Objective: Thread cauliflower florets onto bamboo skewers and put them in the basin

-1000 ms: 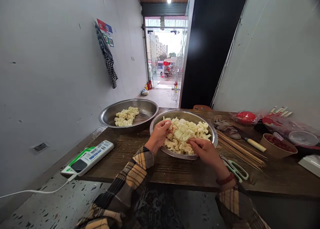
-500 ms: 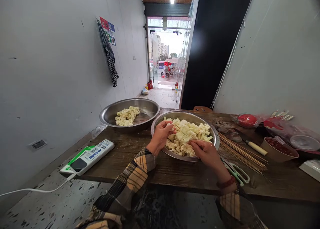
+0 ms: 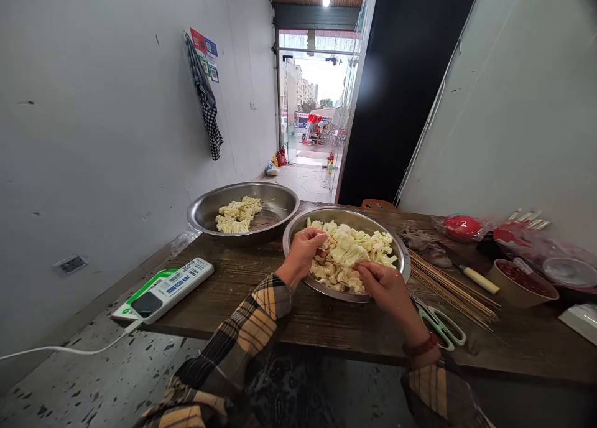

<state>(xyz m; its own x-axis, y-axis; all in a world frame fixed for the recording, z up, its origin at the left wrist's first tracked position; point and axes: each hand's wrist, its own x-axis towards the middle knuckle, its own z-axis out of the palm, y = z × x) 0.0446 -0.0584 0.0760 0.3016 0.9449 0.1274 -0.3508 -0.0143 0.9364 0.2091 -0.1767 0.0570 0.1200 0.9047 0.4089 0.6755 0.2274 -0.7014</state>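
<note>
Nearest the camera, plaid sleeves (image 3: 242, 334) reach forward over the edge of the dark wooden table (image 3: 233, 291). The left hand (image 3: 301, 254) is curled shut around a pale floret (image 3: 321, 242) at the near left of the steel bowl (image 3: 368, 218). The right hand (image 3: 385, 285) rests on the bowl's near rim with its fingertips pressed into the heap of cauliflower pieces (image 3: 354, 249); whether they pinch a piece cannot be told. The hands cover the front of the heap.

Just right of the right wrist lie green-handled scissors (image 3: 441, 325), and beyond them a bundle of bamboo skewers (image 3: 452, 285) and a knife (image 3: 476, 279), its blade hard to make out. A paper cup (image 3: 520, 282) of red sauce stands farther right, with red plastic bags (image 3: 459, 226) behind it. At the table's left corner sits a power strip (image 3: 163, 288); its blue print is too small to read.

Behind, touching the near bowl, a second steel bowl (image 3: 280, 198) holds a smaller pile of cauliflower (image 3: 236, 216). On the left wall a checked cloth (image 3: 209, 120) hangs under stickers (image 3: 205, 51) with unreadable codes.
</note>
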